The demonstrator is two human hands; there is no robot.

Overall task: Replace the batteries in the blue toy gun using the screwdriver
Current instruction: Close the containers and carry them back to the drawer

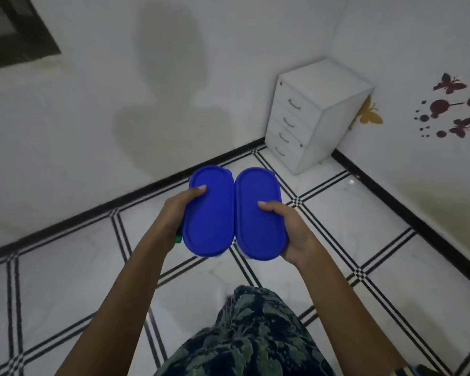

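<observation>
At centre frame, two oval containers with smooth blue plastic lids sit side by side, edges touching, held out above the white tiled floor [364, 240] with black line borders. Left hand [175, 213] grips the left blue-lidded container [208, 213], thumb on the lid; something small and green shows under its palm. Right hand [291, 229] clasps the right blue-lidded container [259, 215] likewise. Toward the upper right stands a white four-drawer cabinet [310, 115] in the corner. No toy gun shows.
</observation>
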